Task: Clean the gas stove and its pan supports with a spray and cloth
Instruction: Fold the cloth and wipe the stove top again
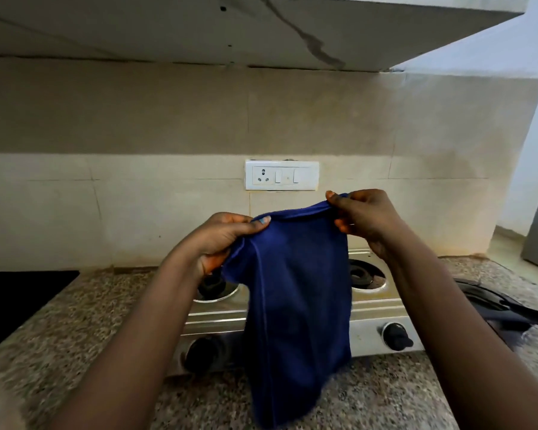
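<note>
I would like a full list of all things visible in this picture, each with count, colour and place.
blue cloth: one, dark blue, hanging in front of the stove, held up by its top edge.
steel two-burner gas stove: one, silver, on the countertop, partly hidden behind the cloth.
black stove knobs: two, black, on the stove front.
dark pan supports: count unclear, black, on the countertop right of the stove.
speckled granite countertop: one, brown-grey, under the stove.
white wall socket plate: one, white, on the tiled wall.
left hand: pinches the cloth's top left.
right hand: pinches the cloth's top right.
</note>
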